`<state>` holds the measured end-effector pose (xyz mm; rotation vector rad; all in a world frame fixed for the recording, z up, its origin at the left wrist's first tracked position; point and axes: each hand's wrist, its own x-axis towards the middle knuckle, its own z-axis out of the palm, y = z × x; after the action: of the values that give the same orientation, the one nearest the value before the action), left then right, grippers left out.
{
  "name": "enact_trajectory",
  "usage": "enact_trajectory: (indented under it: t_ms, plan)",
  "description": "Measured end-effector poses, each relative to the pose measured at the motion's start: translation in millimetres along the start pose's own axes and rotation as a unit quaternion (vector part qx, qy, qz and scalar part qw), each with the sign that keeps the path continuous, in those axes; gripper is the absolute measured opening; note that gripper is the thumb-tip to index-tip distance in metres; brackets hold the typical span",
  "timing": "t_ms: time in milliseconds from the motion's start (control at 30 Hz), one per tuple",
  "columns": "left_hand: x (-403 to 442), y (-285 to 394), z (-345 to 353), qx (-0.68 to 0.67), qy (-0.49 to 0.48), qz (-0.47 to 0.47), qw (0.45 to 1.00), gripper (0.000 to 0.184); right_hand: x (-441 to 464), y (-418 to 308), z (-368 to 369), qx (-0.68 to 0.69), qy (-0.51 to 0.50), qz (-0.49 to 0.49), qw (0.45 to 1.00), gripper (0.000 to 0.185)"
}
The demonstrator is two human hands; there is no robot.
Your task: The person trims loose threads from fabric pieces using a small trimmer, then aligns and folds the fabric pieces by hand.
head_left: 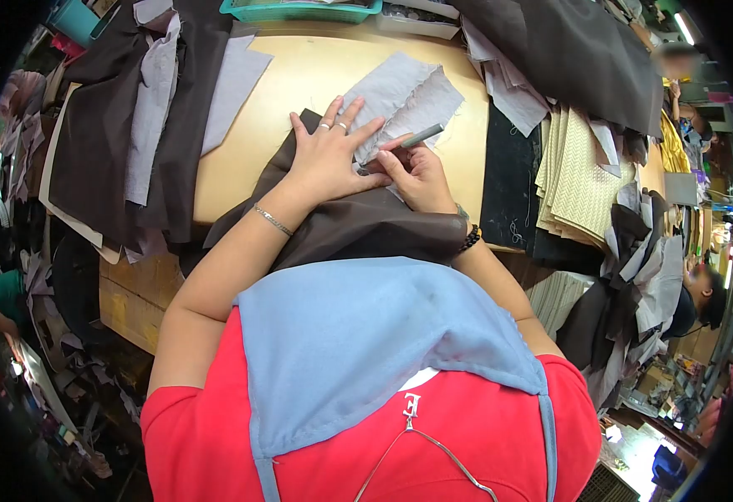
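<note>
My left hand (330,156) lies with fingers spread on a light grey cloth piece (395,88) and the dark brown fabric (345,226) beneath it. Close on its right, my right hand (421,173) is closed round a grey pen-like tool (422,135), which slants up to the right. The fingertips of that hand meet the grey cloth near my left thumb. A frayed edge runs across the grey cloth. Brown fabric hangs over the table's front edge, below both wrists. The tool's lower end is hidden by my fingers.
Dark and grey fabric pieces (153,109) cover the left of the yellow table (299,71). A teal basket (299,10) stands at the back. Stacked cream textured sheets (579,171) and more dark fabric (575,63) lie at right. Other people are at both far sides.
</note>
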<state>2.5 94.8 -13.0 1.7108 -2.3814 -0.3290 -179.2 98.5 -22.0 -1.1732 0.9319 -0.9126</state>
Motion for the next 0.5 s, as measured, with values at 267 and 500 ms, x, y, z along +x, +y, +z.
enact_trajectory:
  t_ms: [267, 500]
  plan:
    - [0.2, 1.5, -4.1, -0.01, -0.013, -0.003, 1.0, 0.092, 4.9, -5.2, -11.2, 0.061, -0.005, 0.042, 0.997, 0.017]
    - [-0.3, 2.1, -3.4, 0.001, -0.01, -0.002, 1.0, 0.095, 12.3, -7.3, -20.3, -0.224, 0.026, -0.171, 0.959, 0.012]
